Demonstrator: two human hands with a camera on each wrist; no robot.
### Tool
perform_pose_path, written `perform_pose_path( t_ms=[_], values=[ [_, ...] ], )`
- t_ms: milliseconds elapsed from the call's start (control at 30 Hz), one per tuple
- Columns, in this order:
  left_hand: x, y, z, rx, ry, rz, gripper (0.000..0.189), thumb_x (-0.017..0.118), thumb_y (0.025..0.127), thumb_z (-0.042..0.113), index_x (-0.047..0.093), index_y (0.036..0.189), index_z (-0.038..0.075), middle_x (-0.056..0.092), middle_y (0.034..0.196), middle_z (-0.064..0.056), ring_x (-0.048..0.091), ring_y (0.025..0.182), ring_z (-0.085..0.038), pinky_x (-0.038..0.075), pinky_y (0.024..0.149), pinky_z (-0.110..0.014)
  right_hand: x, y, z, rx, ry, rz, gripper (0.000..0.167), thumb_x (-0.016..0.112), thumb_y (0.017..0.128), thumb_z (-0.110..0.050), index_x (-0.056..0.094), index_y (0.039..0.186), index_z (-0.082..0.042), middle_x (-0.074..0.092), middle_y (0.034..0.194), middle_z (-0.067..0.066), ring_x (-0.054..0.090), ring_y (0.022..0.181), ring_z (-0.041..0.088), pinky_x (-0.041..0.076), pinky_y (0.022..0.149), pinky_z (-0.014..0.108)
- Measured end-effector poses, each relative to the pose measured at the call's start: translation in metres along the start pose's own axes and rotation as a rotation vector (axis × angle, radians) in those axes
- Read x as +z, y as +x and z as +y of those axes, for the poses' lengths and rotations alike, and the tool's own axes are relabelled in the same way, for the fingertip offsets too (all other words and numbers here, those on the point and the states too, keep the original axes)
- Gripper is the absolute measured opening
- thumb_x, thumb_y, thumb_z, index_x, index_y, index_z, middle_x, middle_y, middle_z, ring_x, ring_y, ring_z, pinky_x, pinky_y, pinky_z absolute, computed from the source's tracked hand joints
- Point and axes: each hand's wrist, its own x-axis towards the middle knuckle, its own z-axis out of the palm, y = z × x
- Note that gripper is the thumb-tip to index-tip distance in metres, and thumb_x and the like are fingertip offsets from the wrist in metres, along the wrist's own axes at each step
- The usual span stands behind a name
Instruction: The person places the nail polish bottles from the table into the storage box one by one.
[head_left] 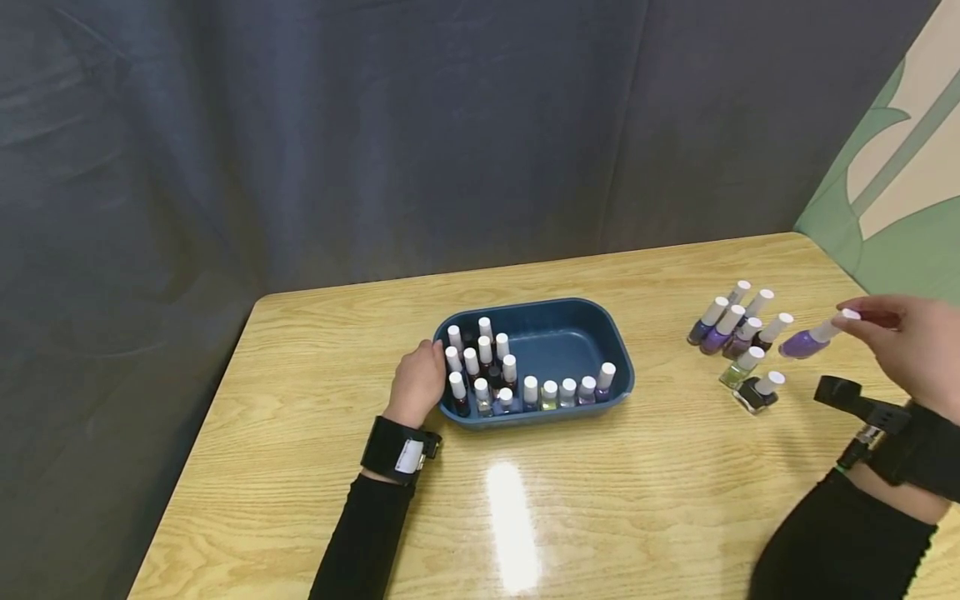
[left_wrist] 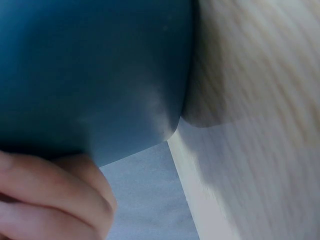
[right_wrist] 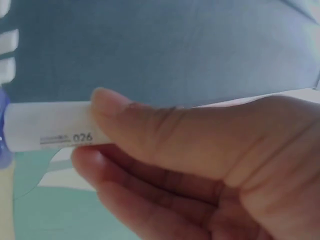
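My right hand [head_left: 911, 342] pinches a purple nail polish bottle [head_left: 802, 342] by its white cap [right_wrist: 47, 127] between thumb and fingers. The cap reads "026" in the right wrist view, and the bottle leans with its base toward the left. My left hand [head_left: 418, 385] holds the left end of a dark blue plastic basket [head_left: 558, 304]; its curled fingers [left_wrist: 55, 192] show against the basket's wall in the left wrist view. White-capped nail polish bottles [head_left: 471, 362] stand packed in the basket's left part, and a row of several more lines its near side.
To the right on the wooden table [head_left: 637, 500], several nail polish bottles [head_left: 716, 333] stand in a cluster, with a green one [head_left: 738, 371] and a black one [head_left: 752, 396] at its near edge. A dark grey curtain [head_left: 450, 142] hangs behind the table.
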Motion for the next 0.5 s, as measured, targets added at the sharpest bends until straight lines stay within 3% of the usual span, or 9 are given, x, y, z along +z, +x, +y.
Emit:
perform_pose_path(
  t_ms=[67, 100, 167, 200, 233, 300, 367, 433, 500],
  values=[
    [0.0, 0.0, 0.0, -0.001, -0.001, -0.002, 0.041, 0.03, 0.101, 0.024, 0.057, 0.098, -0.006, 0.061, 0.077, -0.019, 0.061, 0.068, -0.028, 0.046, 0.054, -0.035, 0.004, 0.004, 0.008, -0.006, 0.045, 0.063, 0.018, 0.051, 0.092, -0.034, 0.065, 0.088, -0.023, 0.06, 0.074, -0.007, 0.054, 0.067, 0.006, 0.034, 0.053, 0.017],
    [0.0, 0.0, 0.0, -0.002, 0.0, -0.003, 0.041, 0.029, 0.101, 0.024, 0.057, 0.098, -0.006, 0.061, 0.077, -0.019, 0.061, 0.068, -0.027, 0.046, 0.053, -0.034, 0.002, 0.003, 0.003, -0.036, 0.053, 0.052, 0.02, 0.052, 0.093, -0.028, 0.066, 0.095, -0.014, 0.064, 0.082, 0.004, 0.053, 0.067, 0.002, 0.033, 0.053, 0.015],
    [-0.001, 0.0, 0.0, -0.005, 0.001, -0.006, 0.041, 0.029, 0.101, 0.025, 0.056, 0.098, -0.006, 0.061, 0.077, -0.018, 0.061, 0.068, -0.027, 0.046, 0.053, -0.034, -0.001, -0.002, -0.01, -0.062, 0.061, 0.075, 0.02, 0.051, 0.094, -0.027, 0.066, 0.094, -0.014, 0.064, 0.083, 0.003, 0.037, 0.062, -0.018, 0.029, 0.052, 0.009],
    [-0.001, 0.0, 0.001, -0.006, 0.001, -0.007, 0.041, 0.029, 0.101, 0.025, 0.056, 0.098, -0.005, 0.061, 0.077, -0.018, 0.06, 0.068, -0.026, 0.045, 0.053, -0.033, -0.005, -0.006, -0.023, -0.057, 0.073, 0.067, 0.022, 0.053, 0.093, -0.019, 0.065, 0.098, -0.001, 0.064, 0.09, 0.017, 0.035, 0.063, -0.019, 0.027, 0.053, 0.007],
    [-0.001, 0.0, 0.001, -0.008, 0.001, -0.009, 0.041, 0.029, 0.101, 0.025, 0.056, 0.098, -0.005, 0.061, 0.077, -0.018, 0.06, 0.068, -0.026, 0.045, 0.053, -0.033, -0.007, -0.01, -0.033, -0.055, 0.06, 0.074, 0.022, 0.053, 0.093, -0.018, 0.065, 0.098, -0.001, 0.064, 0.091, 0.016, 0.031, 0.064, -0.02, 0.026, 0.053, 0.007],
    [-0.001, 0.0, 0.001, -0.011, 0.0, -0.01, 0.041, 0.029, 0.101, 0.025, 0.056, 0.098, -0.005, 0.06, 0.077, -0.018, 0.06, 0.067, -0.026, 0.046, 0.053, -0.033, -0.015, -0.02, -0.06, -0.078, 0.015, 0.037, 0.031, 0.05, 0.095, -0.013, 0.054, 0.108, 0.015, 0.053, 0.105, 0.037, 0.047, 0.069, -0.006, 0.026, 0.055, 0.011],
    [-0.001, 0.0, 0.001, -0.011, 0.001, -0.01, 0.041, 0.029, 0.101, 0.025, 0.056, 0.098, -0.005, 0.06, 0.077, -0.018, 0.06, 0.067, -0.026, 0.046, 0.053, -0.033, -0.018, -0.026, -0.077, -0.092, -0.036, 0.025, 0.031, 0.05, 0.095, -0.013, 0.055, 0.107, 0.014, 0.054, 0.104, 0.036, 0.058, 0.077, 0.019, 0.027, 0.054, 0.015],
    [0.0, 0.0, 0.001, -0.011, 0.003, -0.007, 0.041, 0.029, 0.101, 0.025, 0.056, 0.098, -0.005, 0.061, 0.077, -0.018, 0.061, 0.068, -0.027, 0.046, 0.053, -0.034, -0.019, -0.029, -0.091, -0.141, -0.07, 0.024, 0.029, 0.053, 0.093, -0.012, 0.057, 0.105, 0.013, 0.057, 0.1, 0.036, 0.055, 0.081, 0.044, 0.029, 0.052, 0.019],
    [0.0, 0.0, 0.0, -0.009, 0.006, -0.006, 0.041, 0.029, 0.101, 0.025, 0.057, 0.098, -0.005, 0.061, 0.077, -0.018, 0.061, 0.069, -0.027, 0.047, 0.054, -0.034, -0.018, -0.03, -0.101, -0.215, -0.076, 0.023, 0.025, 0.057, 0.09, -0.011, 0.06, 0.102, 0.011, 0.06, 0.095, 0.035, 0.057, 0.078, 0.046, 0.031, 0.05, 0.021]
  ],
)
